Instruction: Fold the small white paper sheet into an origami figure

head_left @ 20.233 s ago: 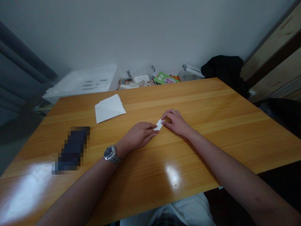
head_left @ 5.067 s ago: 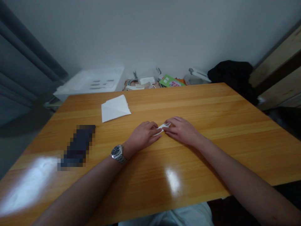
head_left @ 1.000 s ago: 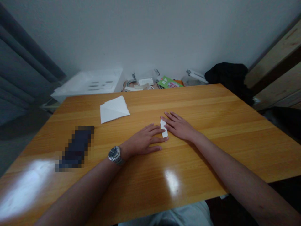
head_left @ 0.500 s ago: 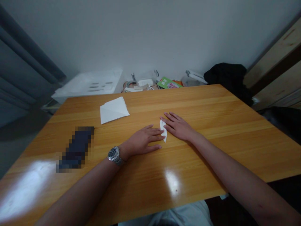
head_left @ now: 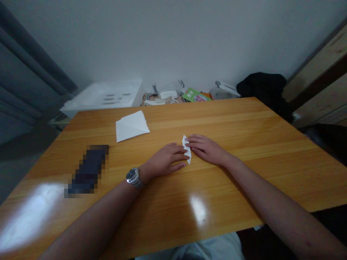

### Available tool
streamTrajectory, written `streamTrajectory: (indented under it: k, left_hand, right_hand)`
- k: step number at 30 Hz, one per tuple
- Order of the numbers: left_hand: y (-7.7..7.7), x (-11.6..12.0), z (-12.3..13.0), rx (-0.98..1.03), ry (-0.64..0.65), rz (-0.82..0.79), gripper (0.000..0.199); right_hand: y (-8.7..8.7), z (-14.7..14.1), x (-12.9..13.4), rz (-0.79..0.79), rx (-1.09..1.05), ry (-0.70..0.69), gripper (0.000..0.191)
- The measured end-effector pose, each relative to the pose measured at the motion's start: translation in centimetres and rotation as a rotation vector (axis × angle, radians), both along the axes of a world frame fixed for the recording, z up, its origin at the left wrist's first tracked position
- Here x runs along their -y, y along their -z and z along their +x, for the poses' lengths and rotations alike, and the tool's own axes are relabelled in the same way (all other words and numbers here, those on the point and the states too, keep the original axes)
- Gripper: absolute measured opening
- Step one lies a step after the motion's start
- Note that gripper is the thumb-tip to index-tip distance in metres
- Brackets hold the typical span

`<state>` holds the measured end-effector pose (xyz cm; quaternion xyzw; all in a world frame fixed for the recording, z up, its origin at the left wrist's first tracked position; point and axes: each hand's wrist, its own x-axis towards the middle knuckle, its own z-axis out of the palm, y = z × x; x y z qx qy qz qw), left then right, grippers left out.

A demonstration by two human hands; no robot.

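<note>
A small strip of folded white paper (head_left: pixel 188 153), pointed at both ends, lies on the wooden table between my hands. From the left, my left hand (head_left: pixel 166 159) rests its outstretched fingers on the lower part of the strip; a metal watch (head_left: pixel 132 176) is on that wrist. My right hand (head_left: pixel 206 148) reaches in from the other side, its fingers extended and their tips on the upper part. Neither hand is wrapped round the paper, and fingertips cover bits of it.
White paper sheets (head_left: pixel 132 126) lie farther back to the left. A dark, pixelated flat object (head_left: pixel 89 169) is nearer on the left. Beyond the table's (head_left: pixel 230 191) far edge are a white tray (head_left: pixel 93 95), a green booklet (head_left: pixel 193 95) and a black bundle (head_left: pixel 260 88).
My right hand's fingers have come slightly nearer to me and closer together, uncovering the paper's top tip. The strip has shifted slightly left. My left hand has barely moved.
</note>
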<state>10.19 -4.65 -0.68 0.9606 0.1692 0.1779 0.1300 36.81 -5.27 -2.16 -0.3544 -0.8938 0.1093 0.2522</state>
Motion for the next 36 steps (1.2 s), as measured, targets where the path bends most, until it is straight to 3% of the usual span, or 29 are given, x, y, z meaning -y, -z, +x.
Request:
streamTrajectory:
  k: [12,21,29,36]
  left_hand:
    - [0.4,-0.6,-0.1,0.028,-0.233,0.051,0.030]
    - [0.9,-0.9,-0.1,0.034,-0.212,0.035,0.028]
    - [0.8,-0.9,0.1,0.022,-0.223,0.025,0.034]
    - [0.6,-0.7,0.1,-0.002,-0.241,0.059,0.035]
  right_hand:
    - [0.2,-0.4,0.4,-0.040,0.002,-0.012,0.041]
    - [-0.2,-0.7,0.5,-0.033,0.003,-0.002,0.037]
    - [0.0,-1.1,0.4,0.098,0.038,-0.027,0.023]
    - [0.2,-1.1,0.7,0.049,0.015,-0.015,0.023]
